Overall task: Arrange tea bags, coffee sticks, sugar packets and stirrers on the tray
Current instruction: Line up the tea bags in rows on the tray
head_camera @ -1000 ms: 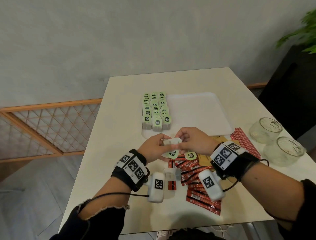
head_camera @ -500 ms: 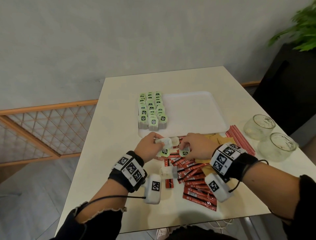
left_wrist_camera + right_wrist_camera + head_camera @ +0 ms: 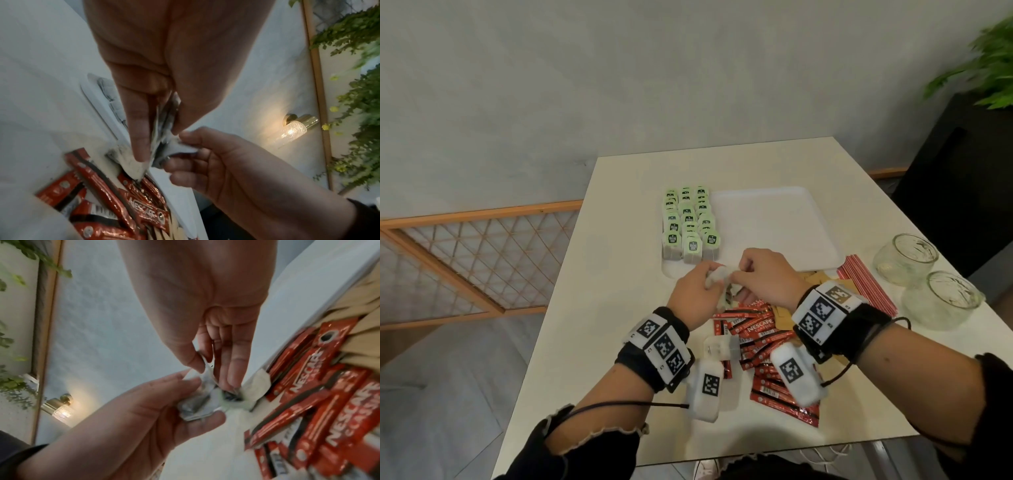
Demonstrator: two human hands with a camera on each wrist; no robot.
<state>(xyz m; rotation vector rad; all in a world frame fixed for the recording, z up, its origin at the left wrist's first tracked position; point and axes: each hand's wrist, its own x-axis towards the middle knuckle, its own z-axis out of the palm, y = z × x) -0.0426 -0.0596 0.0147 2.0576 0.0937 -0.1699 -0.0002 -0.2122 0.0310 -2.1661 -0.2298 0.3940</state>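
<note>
Both hands meet just near the tray (image 3: 774, 226). The left hand (image 3: 697, 293) and right hand (image 3: 767, 277) each pinch the tea bags (image 3: 717, 277) bunched between their fingertips, above the coffee sticks (image 3: 756, 329).

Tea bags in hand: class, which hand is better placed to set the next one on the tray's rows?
Probably the left hand: it holds the tea bags nearest the filled rows on the tray; the right hand only pinches their edge.

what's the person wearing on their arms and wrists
Both wrists carry black bands with white blocks of square black-and-white markers, left and right. A white marked pod hangs under each, with thin black cables. Sleeves are black, the left cuff frilled with pale edging.
</note>
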